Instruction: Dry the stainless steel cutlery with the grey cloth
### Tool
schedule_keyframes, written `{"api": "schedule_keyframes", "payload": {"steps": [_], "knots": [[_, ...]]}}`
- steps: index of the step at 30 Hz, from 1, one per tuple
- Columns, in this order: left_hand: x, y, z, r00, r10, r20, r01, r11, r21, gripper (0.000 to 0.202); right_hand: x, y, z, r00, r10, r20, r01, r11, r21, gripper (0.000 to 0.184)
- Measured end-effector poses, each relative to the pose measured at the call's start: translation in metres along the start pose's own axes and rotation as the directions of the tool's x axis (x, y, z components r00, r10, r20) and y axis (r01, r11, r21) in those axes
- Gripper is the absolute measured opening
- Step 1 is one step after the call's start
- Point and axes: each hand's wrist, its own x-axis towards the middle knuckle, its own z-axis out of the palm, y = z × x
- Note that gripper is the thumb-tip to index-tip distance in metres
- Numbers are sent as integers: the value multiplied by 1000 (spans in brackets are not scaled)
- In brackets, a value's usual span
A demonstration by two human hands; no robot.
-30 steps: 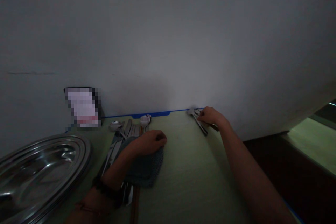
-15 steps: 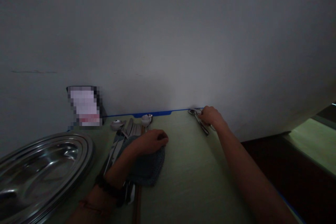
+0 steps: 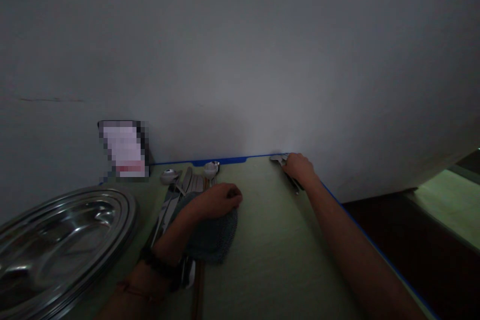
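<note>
At the far right corner of the table, my right hand [image 3: 299, 167] is closed around metal cutlery [image 3: 278, 159]. Its shiny head points left, and a handle shows below my fingers; most of it is covered, so I cannot tell every piece. My left hand [image 3: 221, 200] lies over a grey-green cloth [image 3: 212, 242], its fingers curled in loosely with nothing visible in them. Under and beside that wrist is a row of cutlery: a round-bowled spoon [image 3: 169, 176], another spoon [image 3: 210, 169], several knives [image 3: 186, 180] and wooden chopsticks [image 3: 198, 292].
Stacked oval steel divided plates [image 3: 129, 210] stand at the left. A phone with a blurred screen [image 3: 125, 147] leans on the wall [image 3: 240, 60]. Blue trim [image 3: 225, 161] edges the pale green table [image 3: 270, 250]. Past its right edge is a dark gap and another green surface [image 3: 450, 200].
My right hand has shifted slightly over the cutlery, whose visible head now looks like a different, broader shape. My left hand and the cloth stay in place; the view has shifted a little.
</note>
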Motion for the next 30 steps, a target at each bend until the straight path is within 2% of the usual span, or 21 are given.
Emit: {"api": "schedule_keyframes", "payload": {"steps": [30], "knots": [[1, -1, 1, 1000, -13, 5, 13, 1000, 3, 32, 1, -2, 7, 997, -72, 30, 73, 997, -35, 30]]}}
